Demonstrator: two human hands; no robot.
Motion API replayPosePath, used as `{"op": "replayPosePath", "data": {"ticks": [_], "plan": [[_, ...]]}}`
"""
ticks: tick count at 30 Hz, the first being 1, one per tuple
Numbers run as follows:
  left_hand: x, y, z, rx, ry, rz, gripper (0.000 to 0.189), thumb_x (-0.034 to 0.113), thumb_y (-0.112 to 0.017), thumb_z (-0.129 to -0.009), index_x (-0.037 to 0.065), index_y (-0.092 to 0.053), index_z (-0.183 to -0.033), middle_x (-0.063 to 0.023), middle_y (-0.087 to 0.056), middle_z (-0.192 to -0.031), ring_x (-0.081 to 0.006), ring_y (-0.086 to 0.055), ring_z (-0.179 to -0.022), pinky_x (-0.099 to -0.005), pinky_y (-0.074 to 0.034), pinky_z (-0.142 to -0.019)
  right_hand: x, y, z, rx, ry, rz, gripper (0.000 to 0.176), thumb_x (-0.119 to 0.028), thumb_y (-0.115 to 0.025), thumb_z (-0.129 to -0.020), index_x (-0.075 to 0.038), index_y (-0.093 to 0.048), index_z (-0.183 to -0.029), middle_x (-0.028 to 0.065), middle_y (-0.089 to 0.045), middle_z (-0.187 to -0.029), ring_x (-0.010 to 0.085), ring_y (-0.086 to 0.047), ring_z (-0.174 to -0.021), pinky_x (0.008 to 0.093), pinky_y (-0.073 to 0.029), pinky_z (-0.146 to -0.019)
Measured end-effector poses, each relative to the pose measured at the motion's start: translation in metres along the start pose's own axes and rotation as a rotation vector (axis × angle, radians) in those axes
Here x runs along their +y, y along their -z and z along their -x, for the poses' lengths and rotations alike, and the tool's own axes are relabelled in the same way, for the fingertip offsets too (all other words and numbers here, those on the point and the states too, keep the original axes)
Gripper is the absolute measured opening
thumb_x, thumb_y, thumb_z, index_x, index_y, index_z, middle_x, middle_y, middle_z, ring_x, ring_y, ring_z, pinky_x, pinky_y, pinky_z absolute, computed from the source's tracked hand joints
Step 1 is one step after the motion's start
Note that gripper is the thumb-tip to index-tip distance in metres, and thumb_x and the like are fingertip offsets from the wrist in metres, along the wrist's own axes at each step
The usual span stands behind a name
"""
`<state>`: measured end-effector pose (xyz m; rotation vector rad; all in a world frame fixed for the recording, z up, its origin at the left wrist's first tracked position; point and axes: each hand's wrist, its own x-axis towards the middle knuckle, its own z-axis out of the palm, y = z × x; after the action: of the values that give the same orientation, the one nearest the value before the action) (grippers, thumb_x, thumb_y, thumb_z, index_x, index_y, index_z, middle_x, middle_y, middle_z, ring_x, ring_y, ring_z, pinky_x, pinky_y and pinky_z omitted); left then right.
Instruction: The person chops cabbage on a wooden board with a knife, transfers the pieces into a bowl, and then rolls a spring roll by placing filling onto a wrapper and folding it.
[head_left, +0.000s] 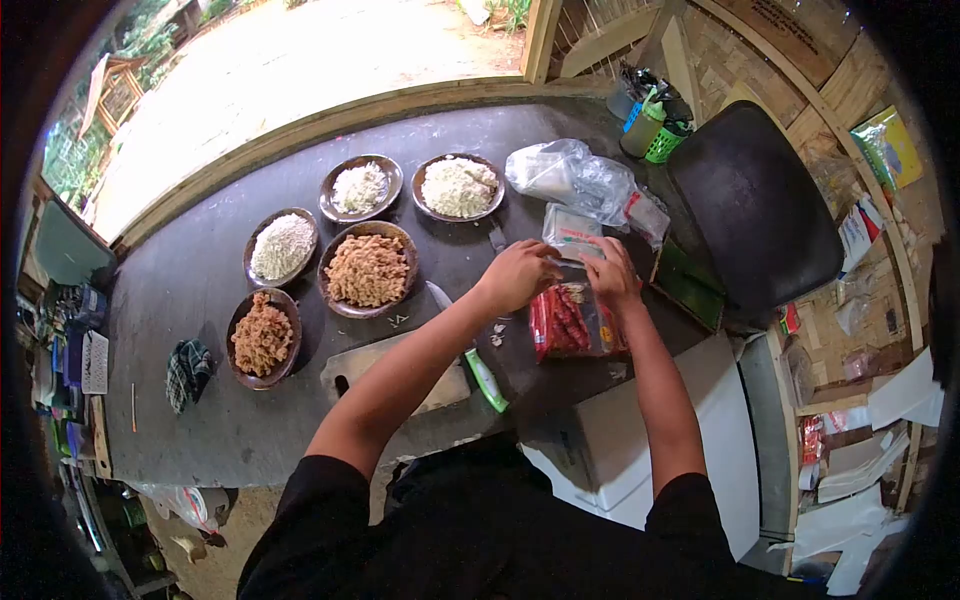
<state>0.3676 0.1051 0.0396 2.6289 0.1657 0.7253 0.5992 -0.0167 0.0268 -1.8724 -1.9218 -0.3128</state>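
Our left hand (526, 272) and right hand (610, 272) sit just apart at the red packet's (566, 326) far edge, grip unclear; sweeping left, we might knock the knife (486, 381).

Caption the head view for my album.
Left hand and right hand by a red packet, five filled bowls on the dark table.

Chopping board (348, 365) partly hid. by L forearm (410, 365); print on white pkt (572, 226) too sm. to read.
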Motion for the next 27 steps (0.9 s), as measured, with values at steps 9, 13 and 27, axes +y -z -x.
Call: {"op": "replayPosePath", "data": {"ticks": [9, 13, 27], "plan": [[-0.041, -0.056, -0.065, -0.229, 0.189, -0.236, 0.019, 0.022, -0.071, -0.084, 0.016, -0.079, -0.099, -0.0097, -0.069, -0.128, -0.0309, -0.067, -0.112, -0.0425, -0.055, -0.094, 0.05, -0.031, -0.017, -0.053, 0.144, -0.081, 0.014, -0.014, -0.078, -0.079, -0.008, -0.076, -0.092, 0.006, -0.068, -0.113, 0.0296, -0.063, -0.109, 0.0423, -0.055, -0.093], [-0.051, -0.059, -0.069, -0.286, 0.27, -0.228, 0.021, 0.024, -0.075, -0.082, 0.018, -0.08, -0.102, -0.0078, -0.074, -0.112, -0.0287, -0.072, -0.1, -0.0418, -0.057, -0.088, 0.058, -0.023, -0.021, -0.164, 0.105, -0.197, 0.017, -0.014, -0.077, -0.082, -0.009, -0.079, -0.098, 0.0096, -0.07, -0.11, 0.0309, -0.064, -0.108, 0.0421, -0.054, -0.094], [-0.072, -0.056, -0.081, -0.374, 0.289, -0.096, 0.022, 0.025, -0.073, -0.084, 0.013, -0.081, -0.101, -0.0085, -0.074, -0.116, -0.0307, -0.071, -0.103, -0.042, -0.055, -0.092, 0.085, -0.03, -0.033, -0.323, 0.058, -0.357, 0.024, -0.019, -0.082, -0.081, -0.009, -0.08, -0.103, 0.0134, -0.071, -0.114, 0.0327, -0.065, -0.11, 0.042, -0.052, -0.098]]}}
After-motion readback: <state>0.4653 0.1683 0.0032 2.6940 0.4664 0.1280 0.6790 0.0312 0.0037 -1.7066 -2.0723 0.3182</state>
